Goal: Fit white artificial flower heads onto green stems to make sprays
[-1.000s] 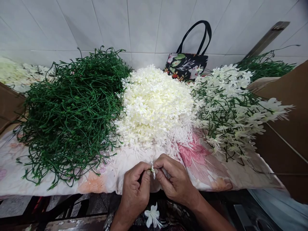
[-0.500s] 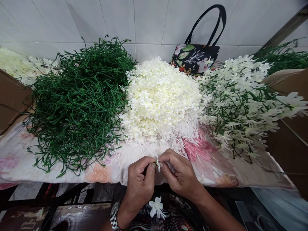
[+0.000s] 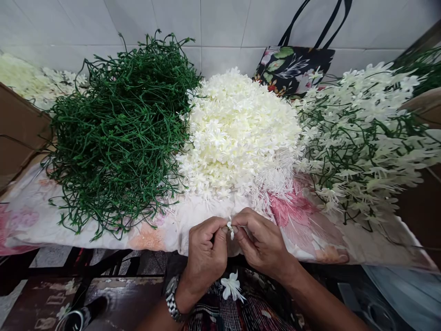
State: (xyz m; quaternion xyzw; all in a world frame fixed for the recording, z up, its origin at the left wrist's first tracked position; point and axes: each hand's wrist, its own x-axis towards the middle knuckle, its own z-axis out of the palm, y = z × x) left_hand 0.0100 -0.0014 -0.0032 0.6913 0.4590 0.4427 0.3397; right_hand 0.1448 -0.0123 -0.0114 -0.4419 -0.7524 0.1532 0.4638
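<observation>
A small white artificial flower [image 3: 230,229] is pinched between my two hands near the table's front edge. My left hand [image 3: 208,250] closes thumb and forefinger on its left side, and my right hand [image 3: 260,246] does the same on its right. The fingers cover most of the flower's base. On my lap below the wrists lies another white flower [image 3: 231,287] with thin stamens showing. Just beyond the hands are a heap of loose white petals [image 3: 237,133] and some thin white stamens [image 3: 275,184].
A large tangle of green plastic stems [image 3: 117,133] fills the left. White flowers on stems [image 3: 365,138] are piled at right. A floral bag [image 3: 296,69] leans on the tiled wall. The patterned cloth [image 3: 148,238] covers the table; a cardboard box [image 3: 22,133] stands far left.
The view has shifted, so the piles sit slightly higher and further right in the picture. Both hands keep their pinch on the small flower, with little movement.
</observation>
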